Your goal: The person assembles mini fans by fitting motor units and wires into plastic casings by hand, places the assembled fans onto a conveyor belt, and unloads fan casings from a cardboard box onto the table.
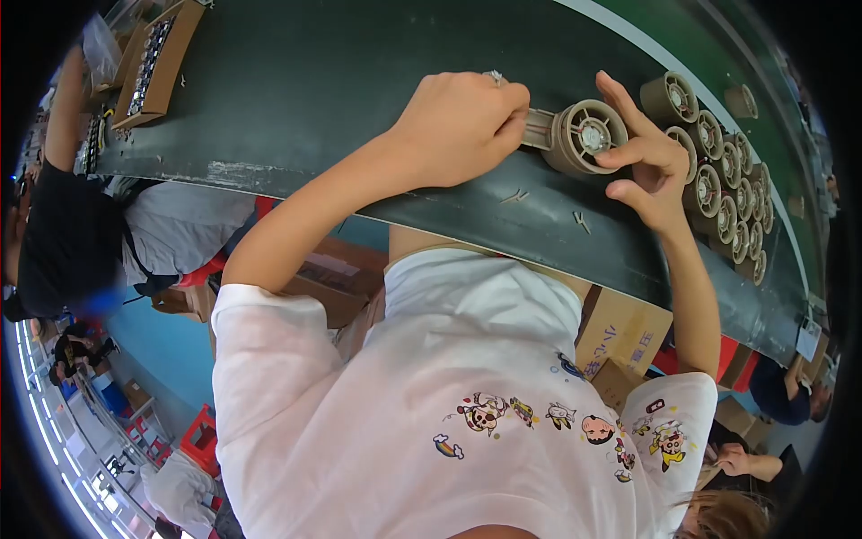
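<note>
My left hand [471,126] is closed around the short, flat handle [539,128] of a tan round plastic housing. The housing [566,144] rests on the dark table with its spoked face and clear centre turned up toward me. At its right side is my right hand [654,166], fingers spread, index raised and one fingertip touching the face near the rim. The right thumb is apart from the part. Small metal-coloured pieces, perhaps screws [514,196], lie on the table near its front edge, with more pins [582,222] to their right.
Several similar tan round housings [709,189] stand grouped at the right. An open cardboard box [160,63] with rows of shiny parts sits at the far left, near a co-worker in a dark top [72,234]. Cardboard boxes [624,332] are under the table [341,63].
</note>
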A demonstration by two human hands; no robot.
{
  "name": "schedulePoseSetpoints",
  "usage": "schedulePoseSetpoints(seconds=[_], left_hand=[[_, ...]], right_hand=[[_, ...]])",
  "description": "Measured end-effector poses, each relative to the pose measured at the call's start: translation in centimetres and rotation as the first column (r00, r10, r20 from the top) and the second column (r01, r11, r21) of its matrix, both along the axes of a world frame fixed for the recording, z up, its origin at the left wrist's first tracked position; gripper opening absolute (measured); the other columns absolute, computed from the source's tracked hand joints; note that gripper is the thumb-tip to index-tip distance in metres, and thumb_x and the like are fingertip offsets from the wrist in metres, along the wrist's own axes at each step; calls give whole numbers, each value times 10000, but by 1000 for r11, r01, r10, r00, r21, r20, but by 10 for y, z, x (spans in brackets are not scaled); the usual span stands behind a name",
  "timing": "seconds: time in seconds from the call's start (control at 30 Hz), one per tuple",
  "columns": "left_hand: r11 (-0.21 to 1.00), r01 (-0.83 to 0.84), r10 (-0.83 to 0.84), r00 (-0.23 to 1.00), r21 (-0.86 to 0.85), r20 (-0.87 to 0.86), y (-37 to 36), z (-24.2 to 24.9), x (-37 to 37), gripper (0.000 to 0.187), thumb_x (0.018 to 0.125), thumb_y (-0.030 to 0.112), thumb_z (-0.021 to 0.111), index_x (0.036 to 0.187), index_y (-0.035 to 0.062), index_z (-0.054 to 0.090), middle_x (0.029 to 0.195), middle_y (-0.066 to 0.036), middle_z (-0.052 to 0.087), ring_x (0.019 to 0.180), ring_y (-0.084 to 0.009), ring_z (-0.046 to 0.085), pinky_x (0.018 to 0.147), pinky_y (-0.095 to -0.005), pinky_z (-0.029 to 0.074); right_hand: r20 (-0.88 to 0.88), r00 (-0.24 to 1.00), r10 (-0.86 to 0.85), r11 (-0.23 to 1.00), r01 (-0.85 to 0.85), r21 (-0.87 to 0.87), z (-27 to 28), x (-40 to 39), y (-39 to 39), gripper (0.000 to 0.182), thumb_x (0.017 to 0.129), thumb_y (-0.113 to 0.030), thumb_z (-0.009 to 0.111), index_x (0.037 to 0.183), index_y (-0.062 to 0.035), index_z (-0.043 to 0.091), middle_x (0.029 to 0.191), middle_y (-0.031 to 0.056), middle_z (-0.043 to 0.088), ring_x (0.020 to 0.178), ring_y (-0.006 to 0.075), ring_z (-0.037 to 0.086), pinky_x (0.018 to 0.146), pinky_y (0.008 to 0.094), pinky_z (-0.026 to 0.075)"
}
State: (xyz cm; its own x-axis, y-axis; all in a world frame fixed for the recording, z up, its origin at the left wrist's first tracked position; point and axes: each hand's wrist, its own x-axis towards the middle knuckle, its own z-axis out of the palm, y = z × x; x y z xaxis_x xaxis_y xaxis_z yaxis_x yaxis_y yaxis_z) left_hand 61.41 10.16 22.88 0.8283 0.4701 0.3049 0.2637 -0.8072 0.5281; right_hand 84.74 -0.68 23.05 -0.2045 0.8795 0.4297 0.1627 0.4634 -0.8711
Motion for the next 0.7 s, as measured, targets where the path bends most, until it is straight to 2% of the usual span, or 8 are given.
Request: schedulePoseSetpoints(seconds=[0.13, 0.2, 0.33, 0.47, 0.57, 0.63, 0.67, 0.7], left_hand=[[1000, -5, 5, 999, 6, -35, 9, 2, -11, 88, 834, 137, 588, 835, 49, 576, 728, -112, 600, 659, -311, 595, 582, -395, 459], [993, 109, -109, 994, 50, -15, 9, -2, -17, 69, 838, 125, 580, 822, 59, 570, 712, -99, 589, 657, -306, 595, 573, -399, 457], [990, 143, -139, 980, -13, 145, 12, -10, -22, 95, 826, 156, 588, 805, 67, 561, 654, -106, 594, 593, -325, 599, 528, -431, 467], [994, 79, -71, 991, -69, 110, 17, -2, -40, 70, 807, 120, 587, 790, 61, 555, 634, -120, 578, 579, -324, 595, 525, -424, 466], [993, -65, 77, 991, -99, 114, 38, 0, -73, 67, 829, 85, 577, 794, 31, 562, 645, -113, 552, 551, -243, 560, 532, -325, 438], [906, -413, 419, 907, -98, 50, 60, -4, -97, 107, 818, 124, 596, 787, 24, 573, 662, -159, 586, 606, -325, 601, 568, -375, 467], [840, -516, 534, 841, -167, 86, 78, -7, -113, 134, 820, 141, 605, 786, 12, 597, 689, -173, 610, 623, -296, 624, 590, -363, 475], [757, -645, 653, 750, -104, 101, 101, -13, -125, 148, 819, 148, 599, 789, 4, 619, 714, -178, 633, 647, -286, 644, 607, -373, 482]], right_hand=[[128, 987, -93, 996, 94, 4, -16, -4, -5, 76, 759, -44, 718, 775, 17, 675, 1300, 241, 555, 1323, 384, 426, 1130, 502, 214], [161, 981, -109, 994, 110, 3, -14, -7, -7, 72, 760, -34, 708, 751, 11, 653, 1285, 233, 570, 1315, 382, 438, 1134, 523, 190], [205, 971, -122, 993, 120, 22, -8, -12, -5, 73, 742, -28, 723, 767, 9, 665, 1291, 235, 564, 1273, 368, 491, 1110, 508, 269], [263, 959, -108, 993, 114, -10, 4, -25, 11, 97, 726, -30, 745, 802, 5, 696, 1308, 214, 555, 1226, 324, 543, 1091, 503, 317], [359, 928, -101, 995, 93, 40, 21, -45, 34, 309, 751, -51, 736, 1054, -45, 677, 1365, 203, 500, 1183, 342, 561, 989, 379, 464], [320, 946, -54, 997, 67, -31, 27, -46, 49, 332, 763, -59, 723, 1089, -41, 661, 1371, 211, 488, 1160, 355, 568, 947, 380, 489], [360, 930, -68, 995, 88, -39, 37, -45, 55, 326, 770, -87, 717, 1087, -37, 661, 1326, 217, 527, 1103, 373, 594, 910, 378, 506], [399, 912, -93, 993, 112, -24, 44, -40, 60, 323, 770, -94, 716, 1082, -33, 662, 1296, 220, 548, 1062, 379, 610, 893, 378, 513]])
